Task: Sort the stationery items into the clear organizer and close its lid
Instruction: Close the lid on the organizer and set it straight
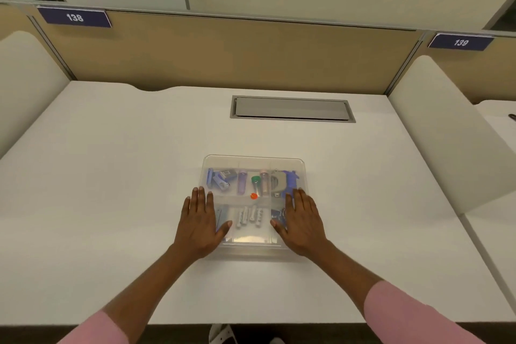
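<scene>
The white desk (111, 190) is carrying the clear organizer (251, 253) at centre, its lid (251, 164) apparently down. It is likely handling as light, rigid, slick plastic, so press near the edges. The left hand (199, 220) is lying flat on it at 9 o'clock, the right hand (303, 222) at 3 o'clock, both with fingers straight and gripping nothing. Small stationery items (252, 216) are sitting inside

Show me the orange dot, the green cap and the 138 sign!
orange dot (253, 196): head view, on its middle.
green cap (255, 180): head view, on its top face.
138 sign (74, 17): head view, on the white number.
</scene>
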Tool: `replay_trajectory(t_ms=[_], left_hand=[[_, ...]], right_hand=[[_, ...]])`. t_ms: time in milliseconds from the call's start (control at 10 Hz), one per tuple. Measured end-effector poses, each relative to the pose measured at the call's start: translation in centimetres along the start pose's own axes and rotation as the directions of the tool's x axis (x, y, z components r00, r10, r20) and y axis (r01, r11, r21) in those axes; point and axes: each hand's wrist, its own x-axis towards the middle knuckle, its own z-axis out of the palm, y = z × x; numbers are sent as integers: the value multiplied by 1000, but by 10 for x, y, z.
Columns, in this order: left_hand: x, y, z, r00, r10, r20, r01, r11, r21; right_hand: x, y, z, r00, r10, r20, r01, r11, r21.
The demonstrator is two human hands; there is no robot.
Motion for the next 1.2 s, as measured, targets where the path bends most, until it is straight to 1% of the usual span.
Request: replay_trajectory(t_ms=[200,300,500,700,900,1000,1100,1200], left_hand=[[-9,3,-1,1000,24,-17,-24,999,45],[-8,2,2,999,28,-27,-27,998,48],[-6,-1,11,998,39,-43,-38,999,12],[-7,3,7,999,29,-24,-29,1000,5],[-10,7,-6,1000,8,24,-8,1000,16],[-13,11,-11,1000,14,24,-15,999,43],[-12,11,-19,1000,16,9,-17,990,137],[-7,12,-31,999,40,-25,-34,978,204]], right_hand=[[-4,2,6,1000,-26,17,26,1000,13],[-5,3,12,1000,-22,-1,22,1000,20],[-1,5,19,999,-34,-30,35,999,5],[-1,5,19,999,-33,-30,33,999,18],[-4,2,10,1000,-6,-6,6,1000,31],[-7,-1,3,1000,-16,21,15,999,48],[-8,-2,-3,1000,-7,9,7,998,66],[-9,-3,-12,999,-5,-47,9,997,81]])
